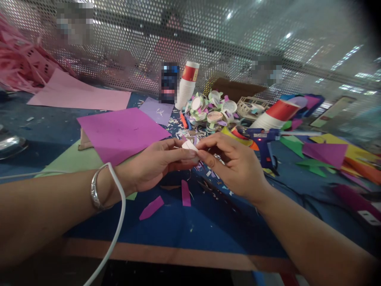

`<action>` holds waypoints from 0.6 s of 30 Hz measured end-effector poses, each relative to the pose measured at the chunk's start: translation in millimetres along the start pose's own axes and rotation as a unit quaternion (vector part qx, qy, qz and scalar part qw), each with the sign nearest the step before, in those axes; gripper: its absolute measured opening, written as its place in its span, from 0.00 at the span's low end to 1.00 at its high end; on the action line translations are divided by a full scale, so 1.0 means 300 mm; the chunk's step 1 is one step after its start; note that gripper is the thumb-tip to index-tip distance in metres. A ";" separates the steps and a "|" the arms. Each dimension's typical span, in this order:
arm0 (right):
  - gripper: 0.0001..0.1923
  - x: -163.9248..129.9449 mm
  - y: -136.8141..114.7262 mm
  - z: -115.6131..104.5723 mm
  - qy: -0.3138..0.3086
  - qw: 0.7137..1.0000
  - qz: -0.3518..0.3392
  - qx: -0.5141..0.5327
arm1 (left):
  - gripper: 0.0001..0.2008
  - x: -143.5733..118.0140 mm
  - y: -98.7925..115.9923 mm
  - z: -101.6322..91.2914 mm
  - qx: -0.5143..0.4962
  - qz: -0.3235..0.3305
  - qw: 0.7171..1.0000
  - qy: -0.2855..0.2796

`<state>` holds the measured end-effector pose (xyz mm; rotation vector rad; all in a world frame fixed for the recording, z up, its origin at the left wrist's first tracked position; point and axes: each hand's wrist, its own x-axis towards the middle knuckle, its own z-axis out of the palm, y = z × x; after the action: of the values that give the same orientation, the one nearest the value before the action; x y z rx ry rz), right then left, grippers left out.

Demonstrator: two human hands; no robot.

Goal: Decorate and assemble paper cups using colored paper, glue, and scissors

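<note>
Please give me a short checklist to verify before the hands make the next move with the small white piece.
1. Both hands pinch the small white piece, left hand and right hand: ok.
2. Piece held above the blue table: ok.
3. Glue gun lies apart from the fingers: ok.
4. Glue gun hot: cannot tell.
5. White cable crosses the left wrist: not ok.

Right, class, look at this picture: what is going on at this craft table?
A person's left hand and right hand together pinch a small white folded paper piece above a blue table strewn with paper scraps. A magenta paper sheet lies to the left, a blue glue gun just right, and red-and-white paper cups stand behind.
</note>
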<state>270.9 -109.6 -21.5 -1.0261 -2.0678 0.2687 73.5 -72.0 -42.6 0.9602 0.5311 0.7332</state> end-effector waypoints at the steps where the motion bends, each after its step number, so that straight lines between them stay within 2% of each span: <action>1: 0.02 0.000 -0.002 -0.001 0.005 1.000 0.001 0.000 | 0.08 0.000 -0.001 -0.001 -0.004 0.005 1.000 -0.010; 11: 0.01 -0.003 -0.014 -0.007 0.018 1.000 0.013 0.017 | 0.10 -0.002 -0.002 -0.008 0.001 0.015 0.999 -0.043; 18: 0.02 -0.002 -0.017 -0.001 0.028 0.999 0.026 0.028 | 0.09 0.002 -0.012 -0.005 0.003 0.023 0.999 -0.037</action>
<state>268.3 -113.4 -19.2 -1.0431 -1.9744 0.3181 73.9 -72.1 -46.7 1.0035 0.4473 0.7337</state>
